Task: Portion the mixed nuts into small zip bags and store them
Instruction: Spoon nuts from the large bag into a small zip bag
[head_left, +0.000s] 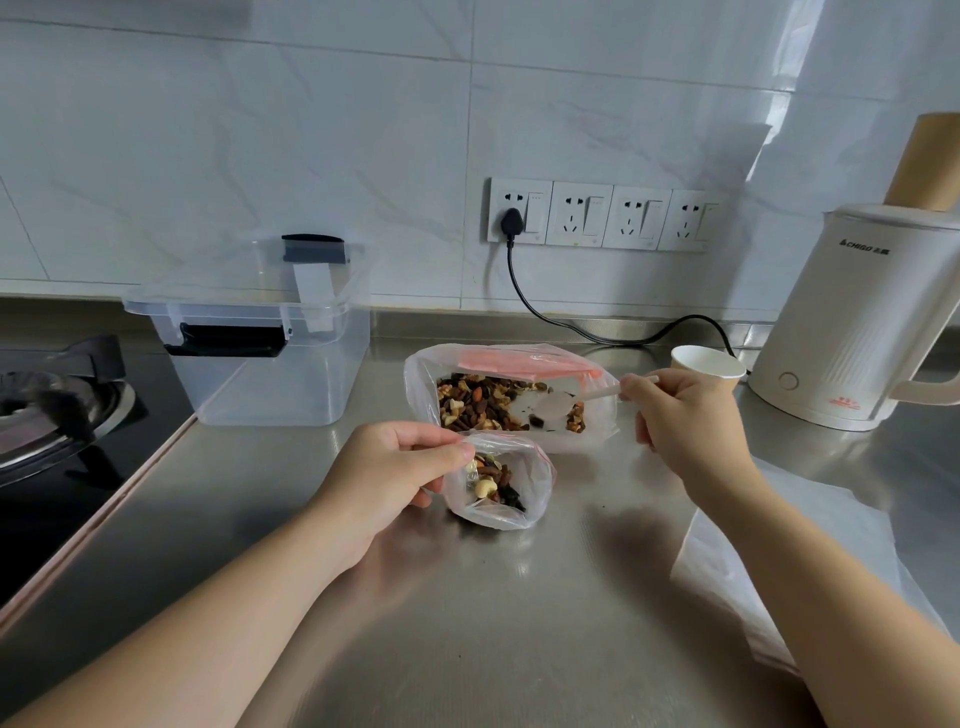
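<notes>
White marble-look wall tiles (311, 130), 4 sockets (602, 215), perhaps steel counter (519, 623).

Both forearms are bare to the frame's edge, with no sleeves, and the left hand (395, 467) and right hand (680, 415) wear no rings or gloves.

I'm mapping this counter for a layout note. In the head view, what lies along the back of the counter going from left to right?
Gas stove → clear plastic storage box → large bag of mixed nuts → paper cup → white electric kettle.
</notes>
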